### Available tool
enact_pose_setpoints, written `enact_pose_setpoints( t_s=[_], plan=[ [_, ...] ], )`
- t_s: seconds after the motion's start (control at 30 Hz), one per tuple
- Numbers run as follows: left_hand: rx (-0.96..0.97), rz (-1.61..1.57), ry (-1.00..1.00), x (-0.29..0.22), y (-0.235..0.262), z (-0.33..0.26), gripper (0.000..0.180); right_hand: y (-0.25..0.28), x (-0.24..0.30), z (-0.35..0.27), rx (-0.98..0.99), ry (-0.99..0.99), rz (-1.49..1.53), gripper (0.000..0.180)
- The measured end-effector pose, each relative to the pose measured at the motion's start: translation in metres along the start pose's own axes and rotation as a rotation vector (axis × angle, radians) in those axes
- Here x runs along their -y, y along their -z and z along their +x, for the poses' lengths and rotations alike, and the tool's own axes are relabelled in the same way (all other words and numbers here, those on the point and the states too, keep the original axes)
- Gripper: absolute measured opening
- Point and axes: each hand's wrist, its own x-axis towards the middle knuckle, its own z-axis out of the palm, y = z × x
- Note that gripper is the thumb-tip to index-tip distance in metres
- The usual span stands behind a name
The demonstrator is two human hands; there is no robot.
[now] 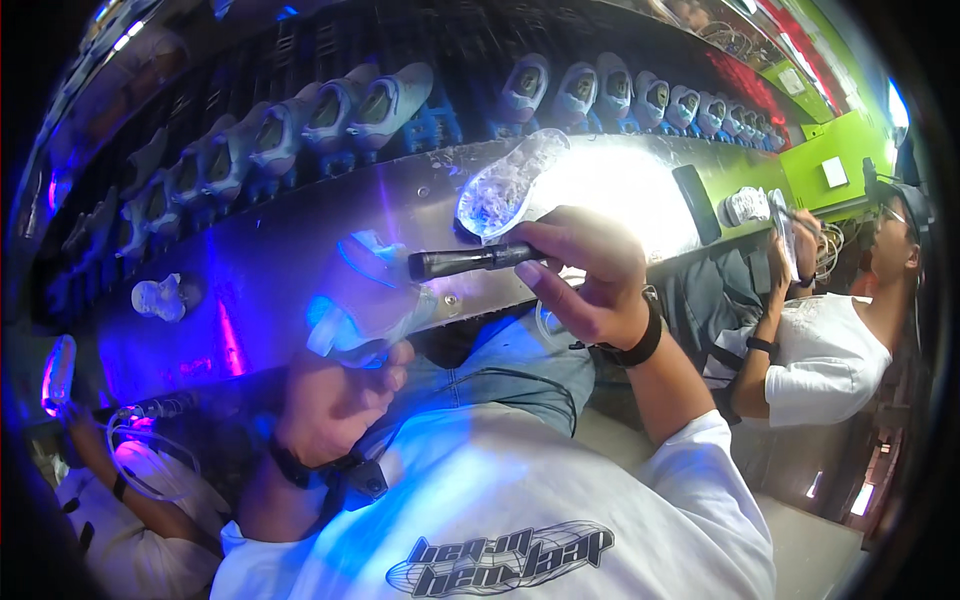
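My left hand (345, 405) grips a pale shoe (378, 300) by its lower end, fingers curled against it; blue light falls across the shoe. In my right hand (590, 265) is a dark-handled brush (470, 261), pinched between thumb and fingers. The brush's wide dark end points left, over the upper right part of the shoe; I cannot tell whether it touches. Just beyond the brush, on the metal bench, lies a rounded, clear-edged container (500, 190) with crumpled whitish stuff in it.
Beyond the metal bench (270, 240), a row of pale shoes (280, 135) stands on blue supports. A small white piece (160, 298) lies at left. A dark flat bar (697, 205) lies at right by a bright light. Co-workers sit on both sides, one holding a white sole (782, 235).
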Motion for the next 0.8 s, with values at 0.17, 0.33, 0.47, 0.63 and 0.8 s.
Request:
enact_pose_setpoints(
  t_s=[0.17,0.33,0.47,0.63,0.8],
  plan=[
    [0.057,-0.120,0.048,0.010,0.000,0.005,0.048,-0.009,-0.007,-0.021,-0.022,-0.134,0.070,0.026],
    [0.193,-0.148,0.108,0.013,0.003,0.005,0.047,-0.019,-0.017,-0.038,-0.028,-0.188,0.095,0.026],
    [0.130,-0.098,0.049,0.014,0.010,0.010,0.049,-0.015,-0.022,-0.048,-0.006,-0.267,0.006,0.026],
    [0.042,1.060,-0.391,0.016,-0.002,0.020,0.036,-0.015,-0.010,-0.049,-0.092,-0.544,0.175,0.023],
    [-0.042,0.513,-0.270,0.004,-0.038,0.050,0.036,-0.002,0.001,-0.060,-0.034,-0.600,0.246,0.022]
  ],
)
